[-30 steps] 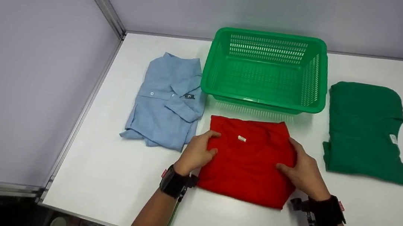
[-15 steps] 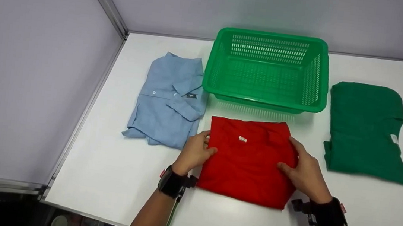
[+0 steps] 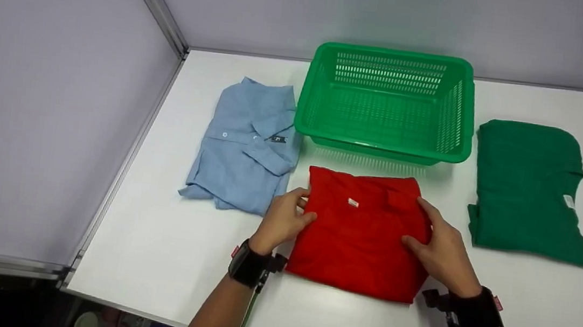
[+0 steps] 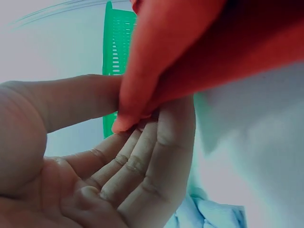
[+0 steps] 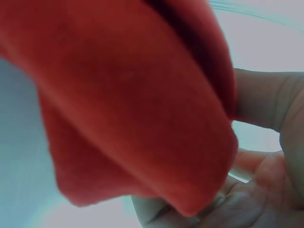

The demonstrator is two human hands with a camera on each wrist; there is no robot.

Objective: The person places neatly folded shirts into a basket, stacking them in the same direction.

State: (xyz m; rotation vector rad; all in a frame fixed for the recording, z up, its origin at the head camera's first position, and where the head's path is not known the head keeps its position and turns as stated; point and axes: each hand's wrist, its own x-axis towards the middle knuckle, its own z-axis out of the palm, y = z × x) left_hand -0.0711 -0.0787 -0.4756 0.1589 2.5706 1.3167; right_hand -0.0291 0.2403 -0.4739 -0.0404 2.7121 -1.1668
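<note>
A folded red shirt [image 3: 360, 235] with a white neck label lies in front of the basket. My left hand [image 3: 283, 219] pinches its left edge, thumb on top and fingers underneath; the left wrist view shows the red cloth [image 4: 156, 61] between them. At the opposite edge my right hand [image 3: 442, 250] grips the shirt the same way. Folds of red cloth [image 5: 137, 109] cover most of the right wrist view and hide part of those fingers.
Behind the shirt stands a green plastic basket [image 3: 379, 150]. A folded light blue shirt [image 3: 244, 148] lies to the left, against the basket's side. On the right is a folded dark green garment [image 3: 529, 191]. Grey panels wall the white table [image 3: 151, 257].
The left fingers have gone from lying on the red shirt to under its left edge. The right hand holds nearly the same place. The view has shifted slightly.
</note>
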